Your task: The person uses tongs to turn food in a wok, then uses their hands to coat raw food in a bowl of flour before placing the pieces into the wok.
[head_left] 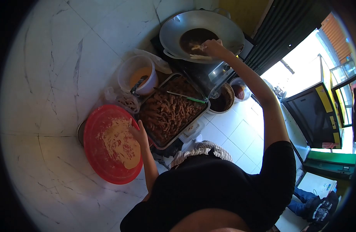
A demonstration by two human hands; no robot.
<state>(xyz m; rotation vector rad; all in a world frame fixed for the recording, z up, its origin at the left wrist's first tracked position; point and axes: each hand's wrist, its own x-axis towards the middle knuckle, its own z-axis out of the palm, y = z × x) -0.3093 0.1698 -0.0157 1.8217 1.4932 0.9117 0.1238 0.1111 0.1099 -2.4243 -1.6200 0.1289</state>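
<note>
My right hand [213,48] is over the near side of a large metal wok [232,34], its fingers pinched around a pale, battered piece [203,47]. Dark oil [193,36] lies in the wok, and another pale piece [200,57] rests on the wok's inner wall below the hand. My left hand [138,133] is at the right edge of a red basin [93,150], its thumb and a finger spread apart. Pale flour [122,145] covers part of the basin's bottom.
A metal tray [203,112] of brown strips, with a green-handled knife [195,99] across it, lies between basin and wok. Nearby are a white bucket [125,71] of orange liquid and a tub [229,91] of dark contents. A person [321,207] is at the lower right.
</note>
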